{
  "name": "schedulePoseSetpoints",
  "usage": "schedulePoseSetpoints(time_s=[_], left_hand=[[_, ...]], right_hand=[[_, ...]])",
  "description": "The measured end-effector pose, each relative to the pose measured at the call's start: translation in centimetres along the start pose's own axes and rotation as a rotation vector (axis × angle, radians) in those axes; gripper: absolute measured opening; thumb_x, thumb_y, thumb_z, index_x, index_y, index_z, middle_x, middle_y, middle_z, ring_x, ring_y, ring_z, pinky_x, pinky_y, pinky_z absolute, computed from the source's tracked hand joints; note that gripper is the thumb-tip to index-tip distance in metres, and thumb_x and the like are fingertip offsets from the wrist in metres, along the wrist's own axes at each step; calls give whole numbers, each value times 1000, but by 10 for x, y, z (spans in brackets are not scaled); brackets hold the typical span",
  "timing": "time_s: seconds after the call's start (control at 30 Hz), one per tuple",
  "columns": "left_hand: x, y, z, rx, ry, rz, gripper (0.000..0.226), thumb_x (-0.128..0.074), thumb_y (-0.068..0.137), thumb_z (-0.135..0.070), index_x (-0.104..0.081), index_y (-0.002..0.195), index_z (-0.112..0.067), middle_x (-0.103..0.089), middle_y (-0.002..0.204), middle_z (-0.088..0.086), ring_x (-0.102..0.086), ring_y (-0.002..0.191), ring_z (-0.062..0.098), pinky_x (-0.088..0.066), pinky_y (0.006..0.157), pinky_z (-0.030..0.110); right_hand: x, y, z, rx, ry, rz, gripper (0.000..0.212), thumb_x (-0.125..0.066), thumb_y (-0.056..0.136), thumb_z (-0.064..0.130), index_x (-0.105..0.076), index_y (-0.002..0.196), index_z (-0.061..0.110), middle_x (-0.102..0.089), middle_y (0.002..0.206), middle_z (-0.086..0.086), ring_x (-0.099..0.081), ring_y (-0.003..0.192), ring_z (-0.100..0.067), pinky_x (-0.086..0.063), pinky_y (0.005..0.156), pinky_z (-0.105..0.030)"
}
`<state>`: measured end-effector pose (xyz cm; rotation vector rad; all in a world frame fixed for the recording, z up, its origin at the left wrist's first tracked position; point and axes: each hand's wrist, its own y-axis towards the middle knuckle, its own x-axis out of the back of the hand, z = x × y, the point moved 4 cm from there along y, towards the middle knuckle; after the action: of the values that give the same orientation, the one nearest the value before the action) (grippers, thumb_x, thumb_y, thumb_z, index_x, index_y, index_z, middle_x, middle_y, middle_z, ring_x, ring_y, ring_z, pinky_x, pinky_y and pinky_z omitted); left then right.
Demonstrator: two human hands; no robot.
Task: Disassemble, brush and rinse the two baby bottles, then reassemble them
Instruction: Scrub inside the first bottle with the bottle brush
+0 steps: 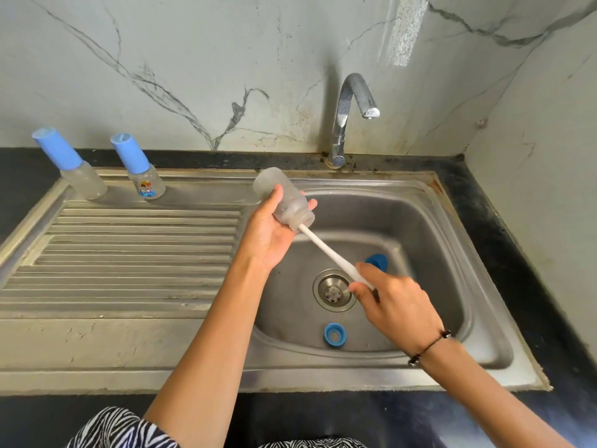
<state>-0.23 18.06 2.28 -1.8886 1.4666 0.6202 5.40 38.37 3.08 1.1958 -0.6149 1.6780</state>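
My left hand (pixel 269 231) grips a clear open baby bottle (pixel 284 198), tilted with its mouth toward the lower right, over the left edge of the sink basin (pixel 429 253). My right hand (pixel 392 305) holds the white handle of a bottle brush (pixel 329 252); the brush head is inside the bottle. A blue screw ring (pixel 335 333) lies on the basin floor near the front. A blue cap (pixel 377 260) lies partly hidden behind my right hand. Two assembled bottles with blue caps (pixel 72 164) (pixel 139 168) stand at the back of the drainboard.
The chrome tap (pixel 347 114) stands behind the basin, with no water running. The drain strainer (pixel 332 290) sits in the basin's middle. A ribbed steel drainboard (pixel 129 253) spreads to the left. Black countertop (pixel 517 253) and marbled walls surround the sink.
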Motion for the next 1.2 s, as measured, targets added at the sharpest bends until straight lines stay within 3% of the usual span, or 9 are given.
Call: schedulePoseSetpoints(time_s=[0.1, 0.17, 0.33, 0.43, 0.57, 0.7, 0.9, 1.07, 1.2], left_hand=[[-3, 1, -5, -50, 12, -7, 30, -50, 86, -25, -55, 101, 1, -60, 90, 10, -67, 77, 23, -57, 78, 35], [-9, 2, -6, -40, 8, -10, 26, -48, 91, -22, -56, 96, 1, -63, 82, 8, -65, 74, 23, -55, 76, 35], [-14, 4, -3, -6, 79, -57, 20, -47, 92, -21, -50, 84, -3, -53, 69, 10, -50, 69, 22, -47, 67, 31], [-21, 2, -6, -7, 36, -28, 13, -49, 88, -22, -45, 83, -11, -39, 77, 5, -39, 67, 19, -37, 66, 30], [-13, 5, -20, -41, -95, -1, 14, -39, 95, -11, -51, 101, -5, -54, 96, 14, -52, 95, 28, -44, 89, 47], [-10, 7, -24, -88, -43, -59, 15, -43, 96, -7, -56, 87, -6, -58, 81, 8, -57, 79, 19, -49, 81, 39], [1, 14, -24, -119, -258, -166, 19, -47, 96, -12, -55, 81, -4, -52, 68, 7, -50, 68, 19, -43, 91, 41], [3, 14, -29, -107, -268, -121, 12, -48, 94, -11, -55, 97, -2, -56, 86, 13, -58, 76, 26, -48, 86, 42], [-2, 10, -26, -52, -306, -58, 16, -46, 94, -14, -53, 98, 0, -56, 87, 16, -62, 69, 26, -53, 75, 37]], right_hand=[[-1, -2, -1, 48, 356, 35, 16, -46, 94, 44, -57, 82, 41, -40, 48, 8, -40, 48, -10, -37, 50, -21], [-4, -4, -2, -1, 511, 69, 20, -48, 96, 35, -62, 81, 32, -38, 50, 9, -37, 48, -9, -31, 50, -16], [-1, -3, -5, -52, -162, 8, 30, -40, 97, 39, -51, 121, 26, -63, 75, 1, -61, 67, -34, -42, 54, -34], [4, 2, 0, -58, -307, -16, 35, -38, 97, 38, -48, 126, 21, -65, 82, -1, -62, 64, -35, -43, 51, -33], [5, 6, -3, -71, 133, 33, 24, -49, 96, 33, -59, 114, 22, -51, 59, 5, -52, 57, -22, -45, 56, -36], [9, 12, -1, -1, 353, 73, 14, -50, 96, 25, -62, 89, 23, -42, 51, 6, -40, 47, -10, -37, 51, -26], [-13, 15, 6, -230, 920, 595, 54, -34, 94, 0, -50, 127, 40, -52, 80, -9, -50, 55, -17, -45, 47, -24], [-22, 6, -6, -312, 1219, 801, 44, -31, 102, 12, -46, 131, 41, -61, 80, -21, -50, 51, -24, -47, 48, -28], [-26, 2, -5, -391, 1255, 972, 51, -25, 101, 29, -74, 88, 25, -56, 53, -10, -41, 32, -13, -32, 35, -20]])
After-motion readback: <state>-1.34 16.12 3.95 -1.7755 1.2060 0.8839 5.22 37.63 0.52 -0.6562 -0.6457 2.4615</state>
